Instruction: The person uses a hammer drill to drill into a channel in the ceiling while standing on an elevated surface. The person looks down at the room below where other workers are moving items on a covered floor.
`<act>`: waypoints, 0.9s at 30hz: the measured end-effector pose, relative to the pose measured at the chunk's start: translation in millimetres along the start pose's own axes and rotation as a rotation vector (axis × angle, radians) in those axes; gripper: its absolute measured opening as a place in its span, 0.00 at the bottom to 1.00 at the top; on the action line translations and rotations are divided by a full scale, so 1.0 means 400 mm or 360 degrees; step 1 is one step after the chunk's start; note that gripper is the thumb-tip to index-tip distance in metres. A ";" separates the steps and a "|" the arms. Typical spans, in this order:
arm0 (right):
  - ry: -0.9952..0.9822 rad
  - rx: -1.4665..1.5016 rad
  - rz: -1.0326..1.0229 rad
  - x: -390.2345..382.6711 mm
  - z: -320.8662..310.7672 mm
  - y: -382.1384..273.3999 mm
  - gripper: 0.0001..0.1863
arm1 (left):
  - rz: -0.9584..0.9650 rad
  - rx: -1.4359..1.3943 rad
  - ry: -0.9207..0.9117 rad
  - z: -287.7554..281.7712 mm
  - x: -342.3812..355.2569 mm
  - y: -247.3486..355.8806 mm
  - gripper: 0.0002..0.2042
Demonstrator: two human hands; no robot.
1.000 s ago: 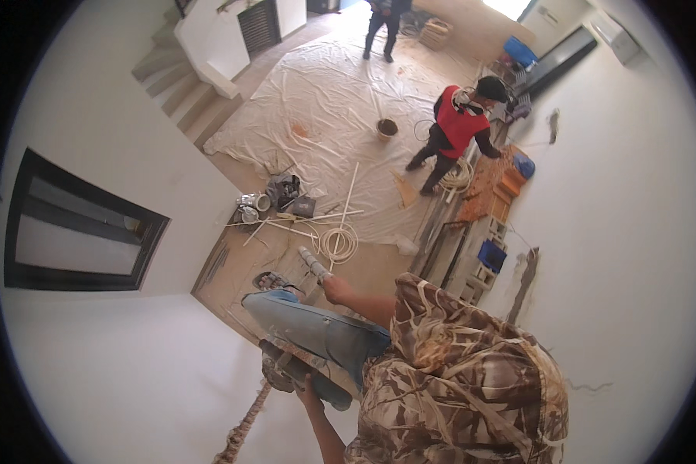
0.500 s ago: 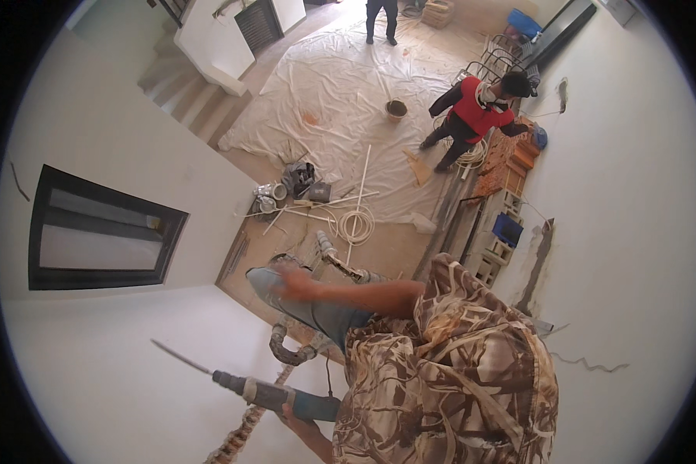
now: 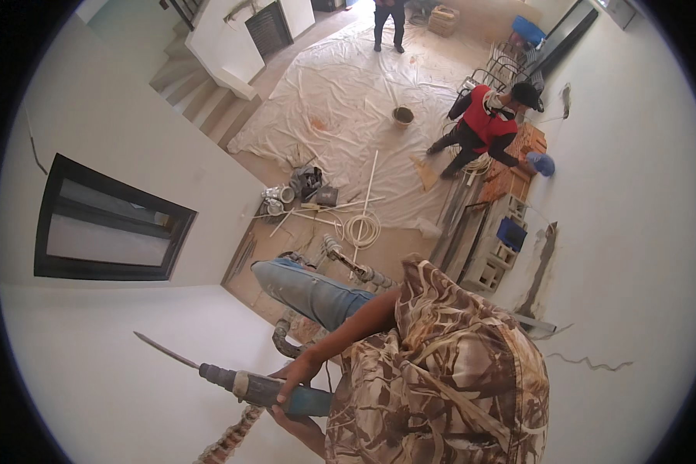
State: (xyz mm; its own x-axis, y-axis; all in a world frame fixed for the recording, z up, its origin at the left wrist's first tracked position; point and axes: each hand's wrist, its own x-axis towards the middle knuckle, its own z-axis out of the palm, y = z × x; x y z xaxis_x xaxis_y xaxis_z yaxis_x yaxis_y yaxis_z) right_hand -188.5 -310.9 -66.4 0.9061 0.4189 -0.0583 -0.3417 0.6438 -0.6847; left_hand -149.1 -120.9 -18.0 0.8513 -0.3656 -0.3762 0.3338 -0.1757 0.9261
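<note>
A rotary hammer drill [image 3: 257, 389] with a dark front and a teal rear lies across my front. Its long, thin bit [image 3: 167, 349] points left, close to the white wall. My right hand [image 3: 295, 374] is closed over the top of the drill's body. From below, my left hand [image 3: 288, 419] grips the same body, its fingers partly hidden. The drill's rear end disappears behind my camouflage-patterned shirt [image 3: 441, 371]. My leg in blue jeans [image 3: 309, 292] is bent beyond the right forearm. Below the drill runs a rough groove [image 3: 233, 441] cut into the wall, showing brick.
Curved metal tubes [image 3: 286, 340] stand beside my leg. Lower down lie coiled white hose [image 3: 361, 230], pipes and a bucket [image 3: 402, 117] on plastic sheeting [image 3: 340, 85]. A person in a red vest [image 3: 487, 120] stands by stacked bricks [image 3: 518, 166]; another person [image 3: 389, 23] stands farther off. A dark-framed window [image 3: 116, 232] is left.
My right hand has come down from beside my knee onto the drill. The drill has shifted slightly left. The person in red has turned, with an arm extended toward the wall.
</note>
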 end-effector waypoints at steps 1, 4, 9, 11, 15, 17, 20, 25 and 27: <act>0.0029 0.0032 -0.0028 -0.010 0.008 -0.002 0.61 | -0.0009 -0.0001 -0.0001 0.003 -0.003 0.021 0.32; 0.0064 -0.0075 -0.0055 -0.033 0.025 -0.024 0.60 | 0.0193 0.0443 -0.0217 -0.029 -0.004 0.112 0.31; 0.0329 -0.0607 0.0149 -0.052 0.017 -0.072 0.55 | 0.0308 0.0090 -0.0028 -0.091 0.039 0.163 0.35; 0.0160 -0.0486 0.0038 -0.035 0.017 -0.079 0.53 | 0.0256 -0.0104 0.0036 -0.068 0.075 0.127 0.32; -0.0057 -0.0489 -0.0031 -0.011 0.019 -0.129 0.52 | 0.0241 -0.0134 -0.0129 -0.005 0.102 0.069 0.42; -0.0187 -0.0708 0.0022 -0.021 0.024 -0.184 0.57 | 0.0296 0.0020 -0.0246 0.026 0.105 0.062 0.49; -0.0351 -0.0984 -0.0099 0.005 0.063 -0.256 0.61 | 0.0524 -0.0500 -0.0427 0.059 0.100 0.079 0.55; -0.0489 -0.1207 -0.0050 0.043 0.222 -0.331 0.60 | 0.0929 -0.1215 -0.0201 0.058 -0.018 0.159 0.56; -0.0762 -0.1354 -0.0118 0.059 0.249 -0.347 0.49 | 0.0970 -0.1395 0.0084 0.048 -0.086 0.186 0.55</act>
State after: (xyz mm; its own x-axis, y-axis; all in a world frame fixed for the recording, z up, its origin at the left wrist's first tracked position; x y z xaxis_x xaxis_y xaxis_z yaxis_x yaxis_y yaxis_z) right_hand -144.5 -326.6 99.7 0.6567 0.7327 0.1785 0.1764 0.0809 -0.9810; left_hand -161.2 -138.8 63.3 0.9822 -0.1264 0.1391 0.0027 0.7494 0.6622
